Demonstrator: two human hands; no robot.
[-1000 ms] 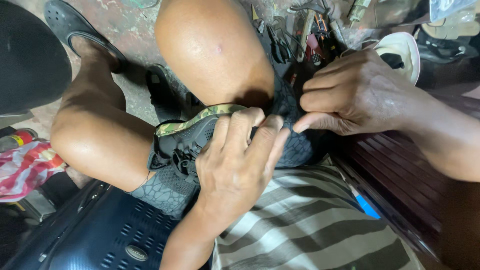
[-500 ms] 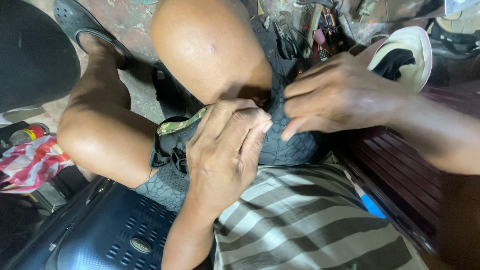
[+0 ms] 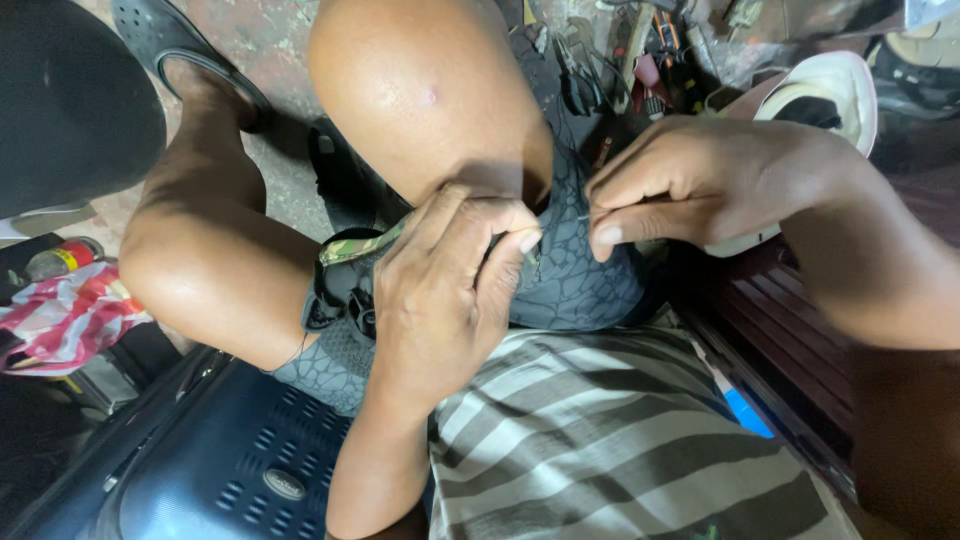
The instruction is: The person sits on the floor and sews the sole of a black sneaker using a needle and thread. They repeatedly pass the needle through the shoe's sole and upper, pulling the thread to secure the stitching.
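Two hands meet over a dark shoe [image 3: 345,290] that's wedged in the person's lap, between the raised knee and the thigh. The left hand [image 3: 440,300] is clamped down over the shoe's right part, fingers [image 3: 505,265] curled tight and closed on it, so most of the shoe is hidden; what sticks out to the left is the black laced part and a strip of camouflage-pattern trim [image 3: 352,247] along its far edge. Those fingertips press into the shoe right at the spot where the other hand comes in.

The right hand [image 3: 700,180] comes in from the right, thumb and forefinger pinched shut on a thin needle [image 3: 585,216], a pale sliver that pokes out to the left of the fingertips toward the left hand's fingertips. The two sets of fingertips are just beside each other, with a small gap where the needle shows. Can't tell if any thread is on it, too fine to see.

Under the shoe are grey shorts [image 3: 575,280] with a cracked-scale pattern, and nearer to the camera a grey and cream striped shirt [image 3: 600,440]. A white shoe sole [image 3: 830,95] sits behind the right hand, with a jumble of small tools [image 3: 620,60] on the floor far off. At near left is a dark blue plastic stool [image 3: 230,470], further left a red and white patterned cloth [image 3: 65,320], and a black sandal [image 3: 165,35] is on the foot at far left.
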